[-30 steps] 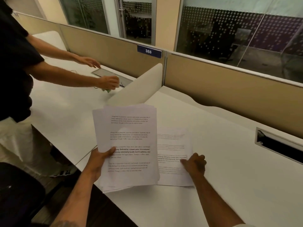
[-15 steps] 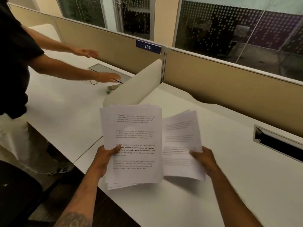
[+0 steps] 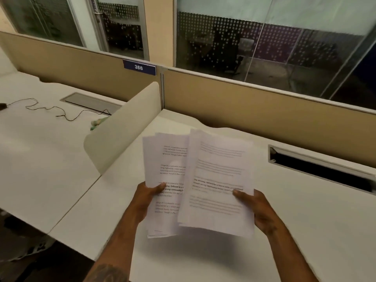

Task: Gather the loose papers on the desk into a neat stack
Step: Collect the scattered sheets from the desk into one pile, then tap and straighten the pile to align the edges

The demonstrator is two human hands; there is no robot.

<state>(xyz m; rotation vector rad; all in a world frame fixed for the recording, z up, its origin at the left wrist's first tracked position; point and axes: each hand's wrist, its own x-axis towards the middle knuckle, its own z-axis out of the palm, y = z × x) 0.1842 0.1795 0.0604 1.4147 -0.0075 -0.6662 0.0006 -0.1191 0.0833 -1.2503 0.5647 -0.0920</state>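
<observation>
My left hand (image 3: 147, 197) grips a bundle of printed white papers (image 3: 164, 180) by its left edge, thumb on top, held up above the white desk (image 3: 305, 220). My right hand (image 3: 255, 208) holds a loose printed sheet (image 3: 219, 186) by its right edge, also in the air. The sheet overlaps the right half of the bundle and lies in front of it, tilted slightly. No papers are visible lying on the desk.
A rounded cream divider (image 3: 124, 127) separates my desk from the neighbouring desk (image 3: 40, 159), where a thin black cable (image 3: 61, 110) trails. A tan partition (image 3: 254, 104) with a "386" plate (image 3: 139, 67) runs along the back. An open cable slot (image 3: 321, 169) lies at right.
My right hand lifted the loose sheet off the desk and brought it left over the bundle. The other person at the neighbouring desk has left the view.
</observation>
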